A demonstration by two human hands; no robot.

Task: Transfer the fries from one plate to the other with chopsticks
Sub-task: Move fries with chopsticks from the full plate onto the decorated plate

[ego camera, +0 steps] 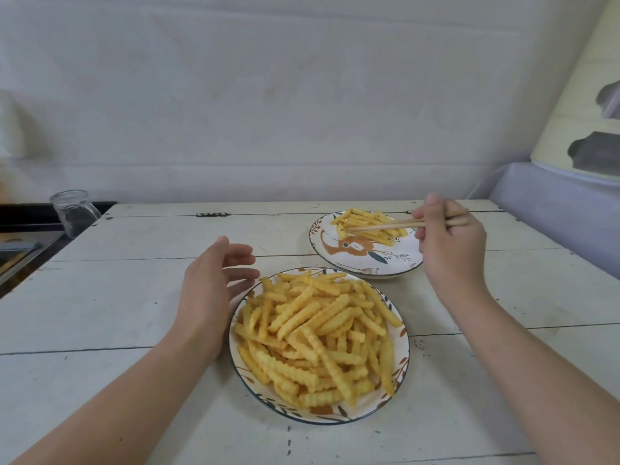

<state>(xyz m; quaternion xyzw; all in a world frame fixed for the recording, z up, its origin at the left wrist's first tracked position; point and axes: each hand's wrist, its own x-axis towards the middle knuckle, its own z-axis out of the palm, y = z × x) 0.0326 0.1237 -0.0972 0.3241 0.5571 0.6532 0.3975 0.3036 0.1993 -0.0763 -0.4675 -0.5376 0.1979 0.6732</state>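
Observation:
A near plate [404, 344] with a leaf pattern holds a big heap of crinkle-cut fries [318, 333]. A far plate [379, 263] with a brown animal drawing carries a small pile of fries [372, 224] at its back. My right hand [449, 243] grips a pair of wooden chopsticks [389, 225]; their tips reach left over the small pile. I cannot tell whether the tips pinch a fry. My left hand [214, 283] rests beside the near plate's left rim, its fingers relaxed and holding nothing.
Both plates stand on a white plank table [134, 313]. A clear glass jar [75, 211] stands at the table's far left corner, by a dark counter. A pale blue covered surface [553, 209] borders the right side. A white wall is behind.

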